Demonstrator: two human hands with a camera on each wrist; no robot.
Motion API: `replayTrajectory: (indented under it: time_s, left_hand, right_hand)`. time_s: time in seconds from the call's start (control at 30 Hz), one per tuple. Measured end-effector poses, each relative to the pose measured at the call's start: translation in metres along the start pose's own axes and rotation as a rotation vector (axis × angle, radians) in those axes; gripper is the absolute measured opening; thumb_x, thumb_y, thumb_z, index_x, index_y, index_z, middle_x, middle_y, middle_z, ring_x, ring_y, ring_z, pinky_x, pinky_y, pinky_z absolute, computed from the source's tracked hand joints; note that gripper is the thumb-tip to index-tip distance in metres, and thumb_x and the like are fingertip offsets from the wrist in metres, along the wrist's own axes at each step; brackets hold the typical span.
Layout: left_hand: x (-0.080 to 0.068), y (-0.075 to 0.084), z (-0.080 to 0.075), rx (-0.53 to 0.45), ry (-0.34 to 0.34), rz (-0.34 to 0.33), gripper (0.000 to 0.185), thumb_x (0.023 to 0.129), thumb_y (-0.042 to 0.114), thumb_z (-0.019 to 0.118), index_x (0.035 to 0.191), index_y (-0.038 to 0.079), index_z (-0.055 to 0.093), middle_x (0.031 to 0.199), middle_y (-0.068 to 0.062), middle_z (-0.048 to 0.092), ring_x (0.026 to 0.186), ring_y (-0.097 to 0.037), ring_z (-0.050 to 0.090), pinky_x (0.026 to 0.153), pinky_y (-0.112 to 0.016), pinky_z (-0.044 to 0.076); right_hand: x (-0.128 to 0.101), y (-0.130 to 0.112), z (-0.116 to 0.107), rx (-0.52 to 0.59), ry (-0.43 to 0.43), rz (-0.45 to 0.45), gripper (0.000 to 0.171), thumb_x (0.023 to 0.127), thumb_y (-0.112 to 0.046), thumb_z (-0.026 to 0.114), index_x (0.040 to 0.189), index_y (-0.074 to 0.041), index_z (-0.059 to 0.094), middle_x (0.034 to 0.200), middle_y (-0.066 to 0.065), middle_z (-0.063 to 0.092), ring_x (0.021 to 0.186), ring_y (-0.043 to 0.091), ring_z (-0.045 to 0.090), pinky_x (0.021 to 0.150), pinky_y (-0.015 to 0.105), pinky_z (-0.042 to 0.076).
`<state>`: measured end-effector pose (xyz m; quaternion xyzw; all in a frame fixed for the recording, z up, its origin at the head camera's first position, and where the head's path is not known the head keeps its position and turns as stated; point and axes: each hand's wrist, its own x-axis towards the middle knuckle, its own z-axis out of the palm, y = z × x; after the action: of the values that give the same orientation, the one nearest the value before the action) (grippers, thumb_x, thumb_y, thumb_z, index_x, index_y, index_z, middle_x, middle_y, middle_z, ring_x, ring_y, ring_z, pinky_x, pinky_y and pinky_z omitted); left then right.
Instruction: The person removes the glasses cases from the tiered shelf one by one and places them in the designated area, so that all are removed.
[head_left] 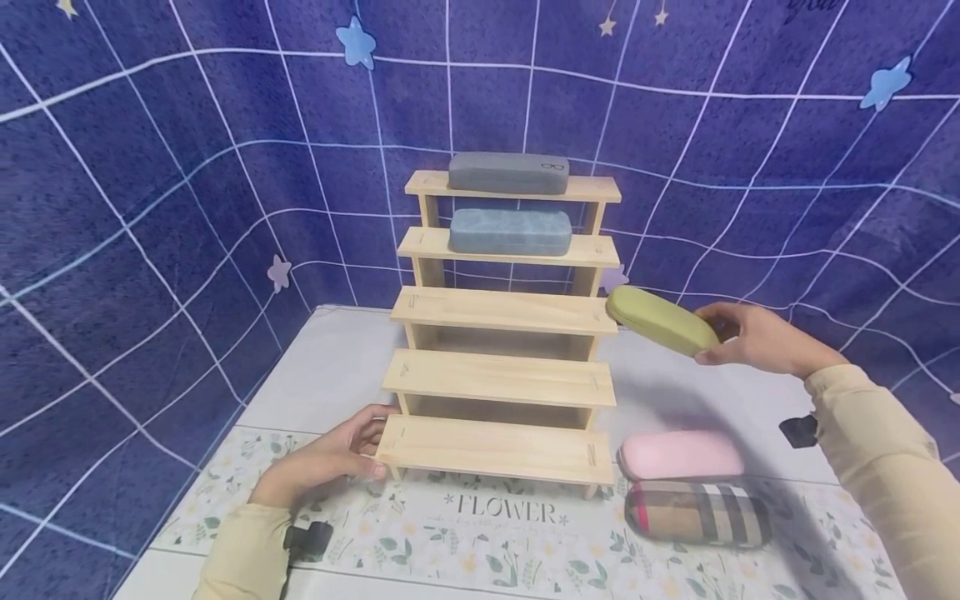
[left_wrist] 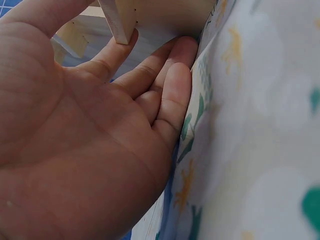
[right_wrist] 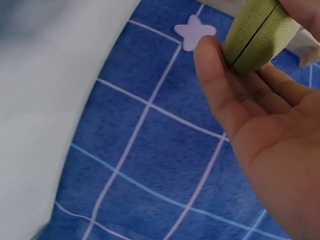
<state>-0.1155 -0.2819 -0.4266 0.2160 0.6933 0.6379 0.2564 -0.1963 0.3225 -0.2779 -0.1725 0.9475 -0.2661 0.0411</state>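
My right hand [head_left: 757,337] pinches one end of a green glasses case [head_left: 660,320] and holds it up beside the right end of the middle step. In the right wrist view, the case [right_wrist: 257,37] has a dark seam, with thumb and fingers on either side. A light wooden stepped rack [head_left: 498,450] stands at the centre. Around the left end of its lowest step is my left hand [head_left: 330,454], thumb at the front corner. The left wrist view has a fingertip against the rack's leg [left_wrist: 117,22], other fingers low along the flowered cloth.
A grey glasses case [head_left: 510,175] lies on the top step, a blue one [head_left: 510,232] on the step below. Right of the rack, a pink case [head_left: 682,455] and a plaid case [head_left: 701,514] lie on the flowered cloth [head_left: 450,554]. A blue grid curtain [head_left: 510,108] hangs behind.
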Motion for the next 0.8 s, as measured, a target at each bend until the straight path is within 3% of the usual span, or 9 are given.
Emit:
replayTrajectory:
  time_s: [0.47,0.8]
  left_hand:
    - [-0.001,0.002,0.002,-0.019,0.007,-0.014,0.079,0.086,0.003,0.071,0.152,0.004,0.026,0.14,-0.024,0.051,0.118,-0.043,0.058,0.097,-0.05,0.05]
    - [-0.001,0.005,0.004,-0.011,0.018,-0.036,0.08,0.086,0.003,0.071,0.153,0.004,0.026,0.141,-0.024,0.05,0.119,-0.043,0.057,0.099,-0.048,0.048]
  right_hand:
    - [-0.006,0.04,0.028,0.105,-0.07,-0.014,0.065,0.077,-0.013,0.084,0.131,0.012,0.056,0.101,0.009,0.07,0.087,0.016,0.064,0.069,0.026,0.055]
    - [-0.012,0.058,0.055,0.048,-0.151,-0.034,0.07,0.066,-0.016,0.09,0.125,0.01,0.062,0.102,0.009,0.07,0.088,0.02,0.064,0.074,0.028,0.054]
